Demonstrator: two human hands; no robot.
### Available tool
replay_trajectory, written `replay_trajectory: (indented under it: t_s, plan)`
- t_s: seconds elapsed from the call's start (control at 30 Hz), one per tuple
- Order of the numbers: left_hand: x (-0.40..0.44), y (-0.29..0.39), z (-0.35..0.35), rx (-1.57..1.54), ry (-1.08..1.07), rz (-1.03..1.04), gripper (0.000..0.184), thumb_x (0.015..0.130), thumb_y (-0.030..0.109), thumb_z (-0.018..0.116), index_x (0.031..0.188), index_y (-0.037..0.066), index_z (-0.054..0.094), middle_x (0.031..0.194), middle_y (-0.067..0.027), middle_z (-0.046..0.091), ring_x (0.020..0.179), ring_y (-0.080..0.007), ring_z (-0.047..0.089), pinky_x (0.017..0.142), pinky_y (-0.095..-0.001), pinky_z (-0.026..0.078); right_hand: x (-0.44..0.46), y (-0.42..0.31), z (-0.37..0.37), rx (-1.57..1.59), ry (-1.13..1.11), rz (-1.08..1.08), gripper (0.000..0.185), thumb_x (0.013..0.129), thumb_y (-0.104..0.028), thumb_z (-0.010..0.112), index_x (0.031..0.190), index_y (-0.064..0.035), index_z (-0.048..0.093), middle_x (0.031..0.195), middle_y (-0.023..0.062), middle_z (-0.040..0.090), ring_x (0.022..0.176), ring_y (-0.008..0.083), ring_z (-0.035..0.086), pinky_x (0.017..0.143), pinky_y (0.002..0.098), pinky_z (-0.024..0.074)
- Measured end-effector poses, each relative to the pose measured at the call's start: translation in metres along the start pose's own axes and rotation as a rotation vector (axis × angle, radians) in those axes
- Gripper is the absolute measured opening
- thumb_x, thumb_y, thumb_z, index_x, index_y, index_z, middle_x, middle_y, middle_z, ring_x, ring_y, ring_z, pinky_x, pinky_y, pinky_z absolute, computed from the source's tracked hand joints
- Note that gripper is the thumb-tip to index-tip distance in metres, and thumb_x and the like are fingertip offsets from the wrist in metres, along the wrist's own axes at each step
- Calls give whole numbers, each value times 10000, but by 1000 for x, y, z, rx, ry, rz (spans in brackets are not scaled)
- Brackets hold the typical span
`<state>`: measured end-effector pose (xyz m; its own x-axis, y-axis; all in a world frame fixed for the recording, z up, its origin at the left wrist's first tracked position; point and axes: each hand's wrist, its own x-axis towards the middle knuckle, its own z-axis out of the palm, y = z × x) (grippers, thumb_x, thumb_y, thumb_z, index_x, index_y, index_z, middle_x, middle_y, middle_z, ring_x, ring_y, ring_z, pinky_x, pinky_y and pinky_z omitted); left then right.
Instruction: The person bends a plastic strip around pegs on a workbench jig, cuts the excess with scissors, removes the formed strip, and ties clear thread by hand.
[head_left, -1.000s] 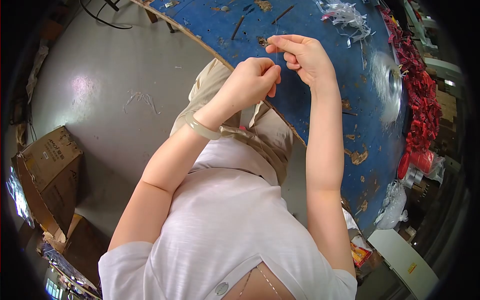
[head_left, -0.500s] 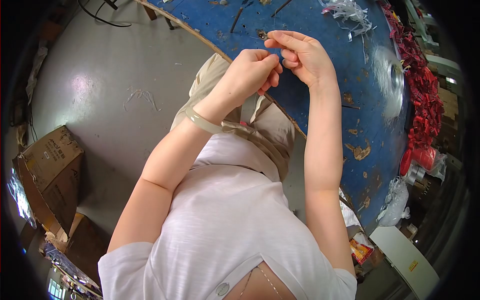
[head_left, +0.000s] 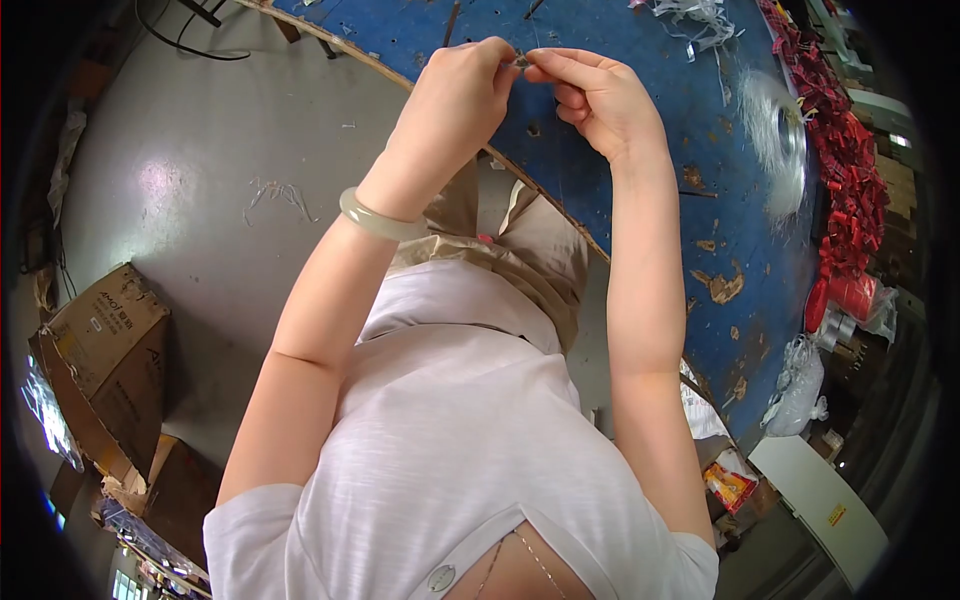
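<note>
My left hand (head_left: 462,92), with a pale bangle (head_left: 380,217) on its wrist, reaches over the edge of the blue tabletop (head_left: 640,235). Its thumb and fingers are pinched together, and the back of the hand hides most of them. Facing it, my right hand (head_left: 605,105) pinches thumb against forefinger, its other fingers curled. The two sets of fingertips meet or nearly meet. A small dark patch shows between them; whether it is held or a mark on the table behind, I cannot tell. Whatever is pinched is too small to name.
Thin metal rods (head_left: 452,22) stand up from the table's far part. Clear plastic strips (head_left: 698,25), a coil of clear filament (head_left: 785,145) and a heap of red ribbon pieces (head_left: 848,190) lie rightward. An open cardboard box (head_left: 110,320) stands on the floor at left.
My left hand has moved up and away from me, from below the right fingertips to level with them. My right hand has barely shifted and keeps its pinch.
</note>
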<state>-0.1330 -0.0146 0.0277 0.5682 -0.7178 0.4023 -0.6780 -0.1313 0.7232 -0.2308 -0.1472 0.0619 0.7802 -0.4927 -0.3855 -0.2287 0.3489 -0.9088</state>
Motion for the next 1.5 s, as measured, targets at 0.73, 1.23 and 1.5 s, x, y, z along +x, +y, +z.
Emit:
replay_trajectory:
  t_s: [0.73,1.23,1.5]
  plan:
    - [10,4,2,-173,-155,-229,210,906,179,542,950,-2,640,687,-70,628,577,-122,589,564,-257,466,-8,9,8,-880,83,-562,121,854,-83,582,897,-14,672,806,124,625,602,233,612,579,331,493]
    - [25,0,15,-620,-137,-510,283,940,247,541,1016,-8,637,766,-18,618,641,-64,559,580,-184,463,-3,19,5,-897,189,-826,88,808,-96,650,814,-9,662,689,87,584,570,229,553,536,325,437]
    - [38,-5,18,-917,-189,-614,250,905,252,558,844,21,628,620,-21,540,519,-105,466,502,-239,380,-2,23,3,-827,212,-842,88,803,-92,656,813,-5,658,683,83,586,567,206,553,528,309,430]
